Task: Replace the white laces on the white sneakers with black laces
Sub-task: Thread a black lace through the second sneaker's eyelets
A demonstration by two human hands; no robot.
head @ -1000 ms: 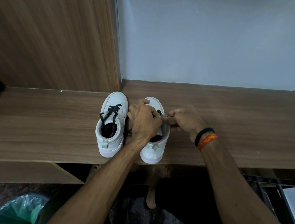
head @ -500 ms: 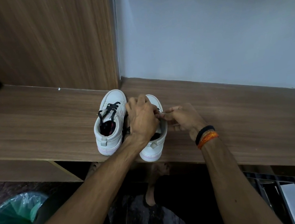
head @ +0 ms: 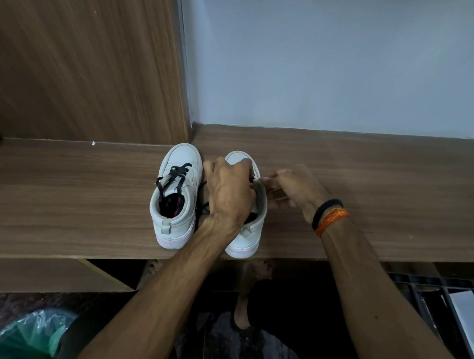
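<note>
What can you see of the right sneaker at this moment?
The right sneaker is white, leather-like, with a faintly pink sole edge and a grey heel tab. It stands upright on the wooden shelf, toe toward the wall, heel at the front edge, close beside the left sneaker. The left hand lies over its middle, hiding the eyelets; the right hand pinches at its right collar. Black lace trails between the two sneakers.

The bench [head: 348, 184] is matt wood-grain laminate, as is the upright panel [head: 69, 65] behind it. Both sneakers [head: 180, 168] look like smooth white leather or a lookalike, with a dull sheen. The black laces [head: 177, 171] are woven cloth. The wall [head: 331, 35] is flat painted plaster. The bin liner [head: 22, 351] is thin, crinkled, glossy green plastic.
</note>
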